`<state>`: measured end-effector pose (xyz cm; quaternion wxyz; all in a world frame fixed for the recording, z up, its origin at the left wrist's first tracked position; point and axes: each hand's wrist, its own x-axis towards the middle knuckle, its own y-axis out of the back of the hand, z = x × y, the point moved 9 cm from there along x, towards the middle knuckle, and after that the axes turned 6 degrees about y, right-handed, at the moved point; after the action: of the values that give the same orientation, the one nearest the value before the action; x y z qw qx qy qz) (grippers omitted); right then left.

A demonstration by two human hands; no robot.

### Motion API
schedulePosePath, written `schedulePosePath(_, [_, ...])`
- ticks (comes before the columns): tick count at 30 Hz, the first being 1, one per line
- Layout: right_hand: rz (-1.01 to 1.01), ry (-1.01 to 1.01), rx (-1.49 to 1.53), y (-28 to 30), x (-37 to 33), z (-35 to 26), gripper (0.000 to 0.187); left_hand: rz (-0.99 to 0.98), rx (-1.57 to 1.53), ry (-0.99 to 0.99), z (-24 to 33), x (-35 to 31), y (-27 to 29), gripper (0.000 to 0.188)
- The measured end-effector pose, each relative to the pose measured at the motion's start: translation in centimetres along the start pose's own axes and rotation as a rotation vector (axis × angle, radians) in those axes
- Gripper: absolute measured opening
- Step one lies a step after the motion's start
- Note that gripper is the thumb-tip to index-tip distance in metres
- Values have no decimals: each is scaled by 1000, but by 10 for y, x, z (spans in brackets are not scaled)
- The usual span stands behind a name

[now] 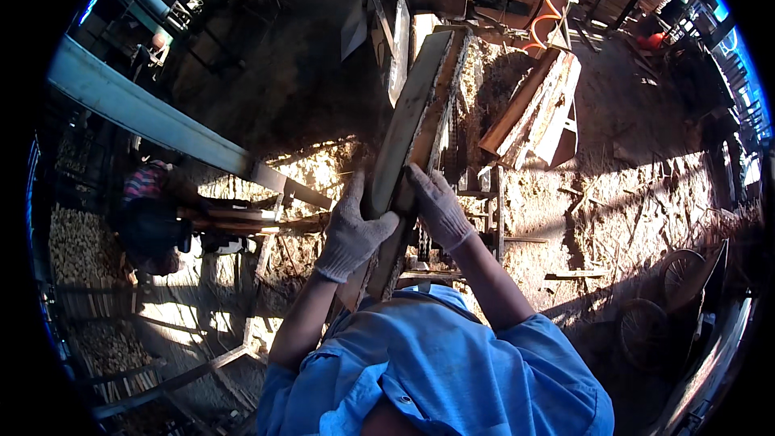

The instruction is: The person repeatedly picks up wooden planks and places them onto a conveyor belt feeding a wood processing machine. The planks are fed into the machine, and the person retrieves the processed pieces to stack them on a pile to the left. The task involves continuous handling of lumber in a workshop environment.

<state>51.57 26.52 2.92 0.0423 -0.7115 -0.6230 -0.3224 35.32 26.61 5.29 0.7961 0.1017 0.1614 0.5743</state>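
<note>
A long rough-edged wood slab (413, 125) stretches away from my body, its pale flat face up and bark along its right edge. My left hand (353, 232), in a whitish knit glove, grips the slab's left side with the thumb laid across the top. Slightly farther along, my right hand (440, 206), gloved the same way, holds the right edge; its fingertips are partly hidden. The slab's far end lies beside an upright metal plate (400, 52). Its near end comes close to my blue shirt.
To the right, several bark-edged slabs (537, 105) lie stacked below a coiled orange hose (551, 12). A pale blue beam (145, 105) crosses the left side, where another person (153, 214) bends near some boards. A spoked wheel (642, 331) stands at lower right. Wood chips cover the floor.
</note>
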Motion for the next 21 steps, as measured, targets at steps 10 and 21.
schedulePosePath(10, [24,-523,700,-23,-3,40,32,221,271,-109,29,21,-4,95])
schedulePosePath(21, [-15,-543,802,-15,24,41,41,212,250,-139,39,42,1,90])
